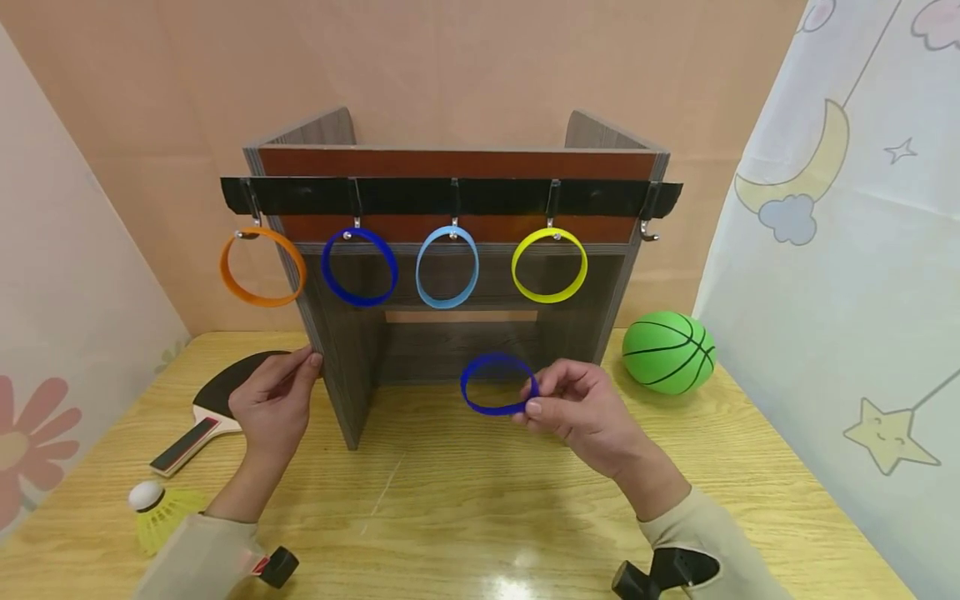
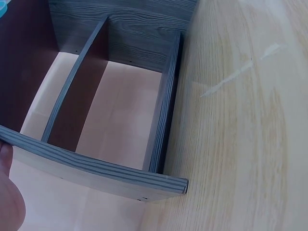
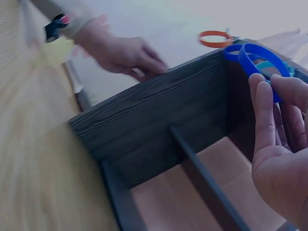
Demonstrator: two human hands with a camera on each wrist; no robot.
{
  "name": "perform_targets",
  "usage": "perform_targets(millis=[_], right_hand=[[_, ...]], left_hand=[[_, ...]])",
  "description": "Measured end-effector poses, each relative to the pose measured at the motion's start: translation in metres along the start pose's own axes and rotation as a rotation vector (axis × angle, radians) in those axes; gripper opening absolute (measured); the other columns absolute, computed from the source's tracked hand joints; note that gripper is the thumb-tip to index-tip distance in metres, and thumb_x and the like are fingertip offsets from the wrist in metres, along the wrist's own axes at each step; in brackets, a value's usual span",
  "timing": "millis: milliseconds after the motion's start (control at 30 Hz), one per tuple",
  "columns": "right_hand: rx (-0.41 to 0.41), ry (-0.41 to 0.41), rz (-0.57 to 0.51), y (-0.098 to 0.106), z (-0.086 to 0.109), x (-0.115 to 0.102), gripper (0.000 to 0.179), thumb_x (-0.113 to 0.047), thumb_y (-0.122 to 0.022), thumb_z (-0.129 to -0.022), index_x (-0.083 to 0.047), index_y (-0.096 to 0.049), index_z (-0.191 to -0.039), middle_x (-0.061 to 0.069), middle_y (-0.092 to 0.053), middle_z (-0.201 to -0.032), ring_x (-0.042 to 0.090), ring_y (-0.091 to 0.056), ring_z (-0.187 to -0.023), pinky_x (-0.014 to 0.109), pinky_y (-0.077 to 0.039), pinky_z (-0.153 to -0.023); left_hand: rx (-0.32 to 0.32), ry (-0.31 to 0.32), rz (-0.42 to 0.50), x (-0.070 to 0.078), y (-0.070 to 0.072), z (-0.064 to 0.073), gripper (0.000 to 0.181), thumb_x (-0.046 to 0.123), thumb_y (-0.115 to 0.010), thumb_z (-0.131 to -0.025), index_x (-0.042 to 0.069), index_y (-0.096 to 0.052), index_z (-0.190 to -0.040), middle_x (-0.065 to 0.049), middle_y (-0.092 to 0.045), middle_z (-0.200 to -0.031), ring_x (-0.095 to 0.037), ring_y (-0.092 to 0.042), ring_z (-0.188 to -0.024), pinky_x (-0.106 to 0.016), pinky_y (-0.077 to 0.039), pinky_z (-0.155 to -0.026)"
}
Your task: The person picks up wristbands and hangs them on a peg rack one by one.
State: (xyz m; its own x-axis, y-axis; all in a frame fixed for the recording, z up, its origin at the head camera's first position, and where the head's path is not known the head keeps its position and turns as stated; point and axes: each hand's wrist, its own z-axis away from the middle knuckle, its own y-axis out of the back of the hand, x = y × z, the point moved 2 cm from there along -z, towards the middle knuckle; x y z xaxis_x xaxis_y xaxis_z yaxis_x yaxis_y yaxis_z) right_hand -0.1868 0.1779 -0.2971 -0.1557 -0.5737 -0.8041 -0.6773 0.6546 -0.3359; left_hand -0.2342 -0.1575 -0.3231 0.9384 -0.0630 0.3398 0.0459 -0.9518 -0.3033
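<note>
My right hand point(image 1: 577, 408) pinches a dark blue silicone wristband point(image 1: 495, 410) between thumb and fingers, in front of the shelf's lower opening. In the right wrist view the same wristband point(image 3: 250, 65) stands upright at the fingertips. My left hand point(image 1: 273, 392) grips the front edge of the left side panel of a grey wooden shelf point(image 1: 337, 358). Across the shelf's top, a black strip point(image 1: 405, 197) bears a row of metal hooks. Orange point(image 1: 258, 300), dark blue point(image 1: 360, 301), light blue point(image 1: 447, 303) and yellow point(image 1: 550, 298) wristbands hang there; the rightmost hook point(image 1: 649, 233) holds none.
A green ball point(image 1: 667, 354) sits right of the shelf. On the left lie a table-tennis bat point(image 1: 198, 437) and a yellow shuttlecock point(image 1: 161, 512) with a white head. Everything stands on a light wooden table point(image 1: 465, 517), with patterned cloth at both sides.
</note>
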Motion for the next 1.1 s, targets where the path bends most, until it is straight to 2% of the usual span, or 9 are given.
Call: perform_targets(millis=[200,433,633,867,1000,1100], right_hand=[[-0.050,0.139,-0.118,0.001,-0.003,-0.023,0.021,0.017,-0.052,-0.089,0.003,-0.065,-0.097,0.015,-0.062,-0.100,0.026,-0.067,-0.087,0.029,-0.054,-0.079],[-0.033,0.277,-0.292,0.008,-0.005,-0.050,0.017,0.020,-0.048,-0.089,0.013,-0.062,-0.097,0.025,-0.063,-0.104,0.034,-0.066,-0.090,0.034,-0.053,-0.083],[-0.033,0.353,-0.322,0.015,-0.008,-0.067,0.019,0.019,-0.044,-0.092,0.017,-0.061,-0.099,0.028,-0.063,-0.106,0.036,-0.065,-0.093,0.035,-0.051,-0.084],[0.080,0.401,-0.360,0.025,-0.007,-0.079,0.015,0.019,-0.046,-0.091,0.016,-0.061,-0.093,0.030,-0.064,-0.100,0.037,-0.066,-0.090,0.036,-0.054,-0.078],[0.160,0.400,-0.364,0.030,-0.007,-0.081,0.017,0.020,-0.044,-0.091,0.016,-0.061,-0.089,0.030,-0.065,-0.096,0.037,-0.066,-0.087,0.035,-0.055,-0.075],[0.203,0.393,-0.376,0.034,-0.007,-0.080,0.018,0.021,-0.044,-0.090,0.016,-0.061,-0.087,0.029,-0.065,-0.096,0.037,-0.066,-0.086,0.035,-0.055,-0.074]], left_hand=[[0.002,-0.004,0.010,-0.001,0.001,0.000,0.014,-0.021,-0.066,-0.075,-0.029,-0.059,-0.084,-0.024,-0.066,-0.074,-0.017,-0.066,-0.068,-0.020,-0.054,-0.066],[-0.001,0.004,-0.008,-0.004,0.003,0.001,0.015,-0.019,-0.067,-0.076,-0.029,-0.060,-0.084,-0.024,-0.065,-0.074,-0.016,-0.065,-0.068,-0.019,-0.054,-0.065],[0.003,0.003,-0.015,-0.002,0.002,0.001,0.014,-0.020,-0.067,-0.075,-0.029,-0.060,-0.084,-0.024,-0.065,-0.073,-0.015,-0.065,-0.067,-0.018,-0.053,-0.064],[0.004,0.002,-0.038,0.003,0.000,0.000,0.014,-0.019,-0.068,-0.076,-0.028,-0.060,-0.084,-0.025,-0.064,-0.072,-0.015,-0.065,-0.067,-0.017,-0.053,-0.064],[0.002,0.004,-0.055,0.003,-0.001,0.000,0.014,-0.019,-0.067,-0.076,-0.028,-0.060,-0.084,-0.024,-0.064,-0.072,-0.014,-0.065,-0.067,-0.017,-0.053,-0.064],[0.000,0.008,-0.035,0.003,-0.001,0.000,0.014,-0.020,-0.067,-0.076,-0.029,-0.060,-0.084,-0.024,-0.065,-0.073,-0.014,-0.065,-0.067,-0.017,-0.053,-0.064]])
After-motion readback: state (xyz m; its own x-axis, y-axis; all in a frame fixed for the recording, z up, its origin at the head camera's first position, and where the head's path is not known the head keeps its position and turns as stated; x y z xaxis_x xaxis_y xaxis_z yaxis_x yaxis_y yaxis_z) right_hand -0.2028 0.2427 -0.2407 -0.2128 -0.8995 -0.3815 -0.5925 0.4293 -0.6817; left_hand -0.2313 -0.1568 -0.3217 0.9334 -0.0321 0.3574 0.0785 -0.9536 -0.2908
